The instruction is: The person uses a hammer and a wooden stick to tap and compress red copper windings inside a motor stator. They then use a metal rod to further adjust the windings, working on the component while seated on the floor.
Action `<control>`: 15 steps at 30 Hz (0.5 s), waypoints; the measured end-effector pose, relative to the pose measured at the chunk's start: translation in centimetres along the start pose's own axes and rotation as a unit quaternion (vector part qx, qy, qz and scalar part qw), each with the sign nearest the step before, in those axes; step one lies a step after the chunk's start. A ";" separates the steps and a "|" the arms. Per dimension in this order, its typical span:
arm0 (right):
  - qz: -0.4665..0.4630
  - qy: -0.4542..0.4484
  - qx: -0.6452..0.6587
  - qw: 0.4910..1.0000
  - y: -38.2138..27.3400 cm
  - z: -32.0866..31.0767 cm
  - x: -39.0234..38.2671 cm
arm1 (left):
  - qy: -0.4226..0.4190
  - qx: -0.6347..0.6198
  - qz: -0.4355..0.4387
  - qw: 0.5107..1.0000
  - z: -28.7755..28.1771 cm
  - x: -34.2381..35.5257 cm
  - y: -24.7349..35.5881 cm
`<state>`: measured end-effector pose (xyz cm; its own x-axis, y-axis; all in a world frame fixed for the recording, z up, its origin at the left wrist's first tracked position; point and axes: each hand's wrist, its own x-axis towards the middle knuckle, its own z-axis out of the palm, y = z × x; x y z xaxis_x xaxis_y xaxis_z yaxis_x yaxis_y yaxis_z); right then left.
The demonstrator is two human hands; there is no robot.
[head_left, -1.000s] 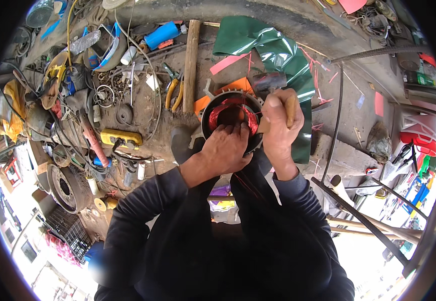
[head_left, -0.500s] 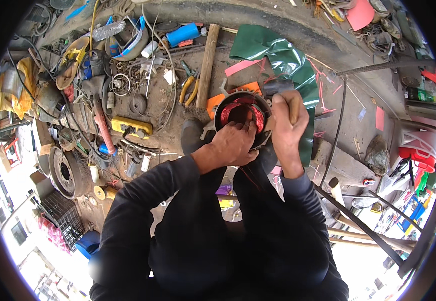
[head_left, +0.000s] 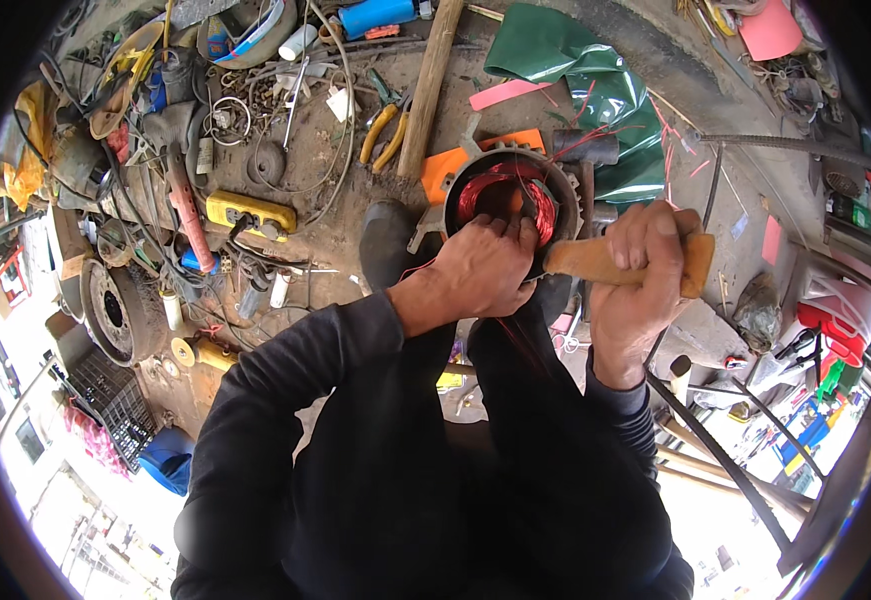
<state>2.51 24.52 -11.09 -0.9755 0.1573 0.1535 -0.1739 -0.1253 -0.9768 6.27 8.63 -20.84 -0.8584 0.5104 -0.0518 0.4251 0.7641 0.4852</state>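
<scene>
Between my knees sits a round metal motor housing (head_left: 572,200) with red copper windings (head_left: 545,212) around its inside. My left hand (head_left: 483,262) lies over the housing's near left rim, its fingers curled down into the opening; whatever they pinch is hidden. Just right of the housing, my right hand (head_left: 637,290) is closed around a flat tan wooden paddle (head_left: 585,260). The paddle's narrower end points left toward the near right rim; I cannot tell whether it touches. Thin red wires hang between my legs below the left hand.
An orange sheet (head_left: 445,172) and green plastic sheeting (head_left: 610,90) lie beyond the housing. Farther left are a wooden bar (head_left: 431,90), yellow-handled pliers (head_left: 383,135), a yellow power strip (head_left: 250,213) and a wheel rim (head_left: 110,312). Dark metal bars (head_left: 720,460) cross at the right.
My right hand has moved right, away from the housing's rim, and the wooden paddle now shows lengthwise. My left hand stays at the windings. The whole view has shifted slightly.
</scene>
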 end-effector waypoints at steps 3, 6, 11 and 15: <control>0.055 0.080 0.077 0.992 0.5 0.4 -0.6 | -0.017 -0.004 -0.009 1.000 -0.1 0.1 0.1; 0.074 0.114 -0.057 0.989 1.9 1.5 -0.5 | -0.018 -0.002 -0.007 1.000 -0.5 0.2 0.3; 0.116 0.102 0.061 0.986 5.8 1.8 2.4 | -0.040 -0.005 0.005 0.999 -0.8 0.2 0.1; 0.163 -0.010 0.089 0.983 6.5 2.1 3.8 | -0.047 -0.011 0.036 0.998 0.2 0.3 -0.5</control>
<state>-2.62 22.23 -16.57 -0.9855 0.0623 -0.1578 0.1282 -0.3350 -0.9335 5.86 8.49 -21.21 -0.7952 0.5986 -0.0967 0.4774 0.7163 0.5089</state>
